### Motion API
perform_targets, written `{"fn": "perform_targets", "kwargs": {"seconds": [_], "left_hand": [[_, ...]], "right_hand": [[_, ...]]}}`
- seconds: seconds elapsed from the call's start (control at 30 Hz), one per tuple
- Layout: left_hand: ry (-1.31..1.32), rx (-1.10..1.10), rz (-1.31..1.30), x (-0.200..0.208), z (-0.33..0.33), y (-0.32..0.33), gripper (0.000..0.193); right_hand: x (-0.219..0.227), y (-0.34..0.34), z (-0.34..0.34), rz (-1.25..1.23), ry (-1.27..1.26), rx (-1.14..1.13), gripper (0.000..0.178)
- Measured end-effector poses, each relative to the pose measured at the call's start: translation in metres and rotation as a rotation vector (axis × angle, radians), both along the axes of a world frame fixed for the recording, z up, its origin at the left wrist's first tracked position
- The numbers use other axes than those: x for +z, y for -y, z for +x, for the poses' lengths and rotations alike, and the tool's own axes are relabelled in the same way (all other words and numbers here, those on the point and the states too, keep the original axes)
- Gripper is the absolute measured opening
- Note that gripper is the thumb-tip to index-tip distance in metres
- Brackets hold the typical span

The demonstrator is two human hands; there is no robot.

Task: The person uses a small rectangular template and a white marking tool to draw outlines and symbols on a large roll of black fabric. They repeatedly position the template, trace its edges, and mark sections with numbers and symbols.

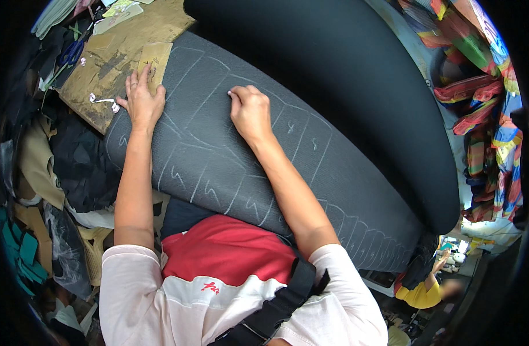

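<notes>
A dark grey sheet of textured material [212,138] lies in front of me, covered with white chalk outlines and marks. My left hand [143,101] lies with fingers stretched at the sheet's left end, its fingertips on a tan cardboard piece [156,56]. Further right, my right hand [251,114] is held over the sheet with thumb and fingers pinched together. A small white tip, which looks like a piece of chalk [230,93], shows between them. Most of it is hidden by the fingers.
A thick black roll [345,86] runs along the sheet's far side. A worn wooden board [117,63] at upper left carries cardboard and a white twisted item [105,101]; blue-handled scissors [73,53] are beside it. Fabric scraps [42,161] crowd the left. Someone in yellow [420,295] is at lower right.
</notes>
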State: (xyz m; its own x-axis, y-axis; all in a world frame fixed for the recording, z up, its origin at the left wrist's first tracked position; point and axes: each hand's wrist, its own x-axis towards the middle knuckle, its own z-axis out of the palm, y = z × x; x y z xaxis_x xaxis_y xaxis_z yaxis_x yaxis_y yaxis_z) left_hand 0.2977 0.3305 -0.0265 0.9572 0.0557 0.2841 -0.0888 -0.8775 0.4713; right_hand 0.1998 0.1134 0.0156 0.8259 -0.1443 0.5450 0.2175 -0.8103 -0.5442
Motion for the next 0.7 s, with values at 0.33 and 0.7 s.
{"fn": "perform_targets", "kwargs": {"seconds": [0.33, 0.7], "left_hand": [[-0.008, -0.003, -0.005, 0.007, -0.005, 0.004, 0.06], [0.001, 0.017, -0.016, 0.012, -0.008, 0.005, 0.061]], "right_hand": [[-0.006, -0.002, -0.003, -0.097, -0.125, 0.023, 0.007], [-0.005, -0.046, 0.056, -0.149, -0.132, 0.157, 0.01]]}}
